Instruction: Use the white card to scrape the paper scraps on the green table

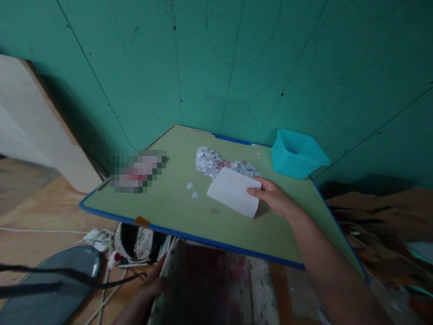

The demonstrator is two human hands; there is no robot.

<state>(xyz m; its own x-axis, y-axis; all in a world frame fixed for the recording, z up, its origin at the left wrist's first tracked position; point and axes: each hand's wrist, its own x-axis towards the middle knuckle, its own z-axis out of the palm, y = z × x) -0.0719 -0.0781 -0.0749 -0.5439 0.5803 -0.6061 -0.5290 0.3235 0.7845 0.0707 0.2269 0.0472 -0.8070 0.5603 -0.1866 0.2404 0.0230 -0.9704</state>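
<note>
My right hand (270,195) pinches the right edge of a white sheet of paper (234,190), thumb on top, above the pale green board. Just behind the sheet lies a pile of small white paper pieces (208,161), with a few pinkish ones among them. Two loose scraps (192,190) rest to the left of the sheet. Below the board's front edge, my left hand (157,280) is dark and blurred beside a worn, stained stool or bench (216,284); its grip cannot be made out.
The board (172,194) has a blue edge. A turquoise bin (297,154) stands at its back right, a pixelated item (138,174) at its left. A green wall (209,63) rises behind. Lower left are cables, a bag and a grey round base (54,289); cardboard (382,212) lies right.
</note>
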